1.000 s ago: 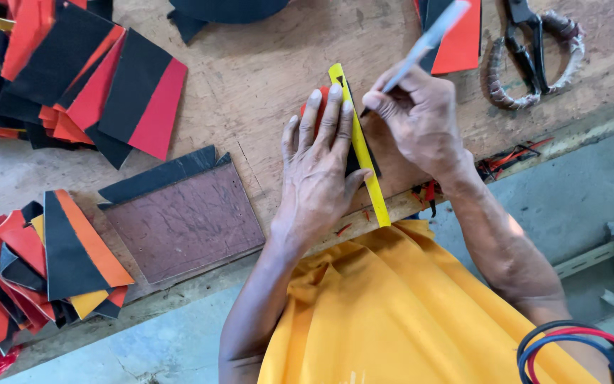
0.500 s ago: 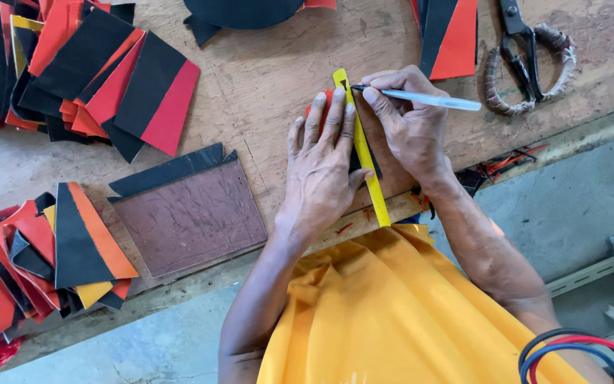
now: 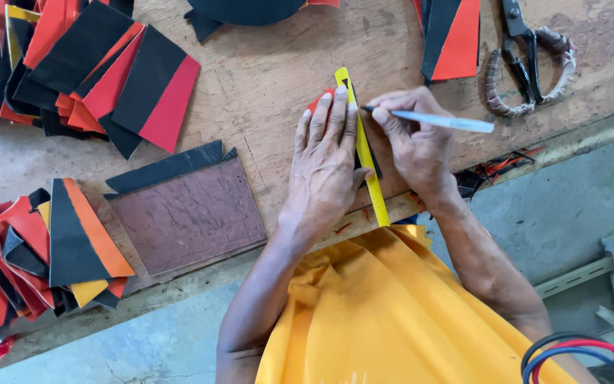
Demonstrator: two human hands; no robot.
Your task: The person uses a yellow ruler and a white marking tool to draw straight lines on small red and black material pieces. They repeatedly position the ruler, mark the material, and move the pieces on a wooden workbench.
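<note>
My left hand (image 3: 327,162) lies flat, fingers spread, pressing a yellow ruler (image 3: 366,163) down onto a red and black piece (image 3: 319,104) on the wooden workbench (image 3: 271,78). Most of that piece is hidden under the hand. My right hand (image 3: 415,142) holds a light blue pen (image 3: 443,121) with its tip against the ruler's right edge, near the upper end. The ruler runs from the bench's front edge up and slightly left.
Stacks of red, black and orange cut pieces (image 3: 101,75) lie upper left and lower left (image 3: 44,249). A dark reddish board (image 3: 186,213) sits left of my hands. Scissors (image 3: 524,53) with wrapped handles lie upper right. Below the bench is a concrete floor (image 3: 577,213).
The pen has swung from pointing up and away to lying level with its tip at the ruler's edge. My left hand stays pressed on the ruler.
</note>
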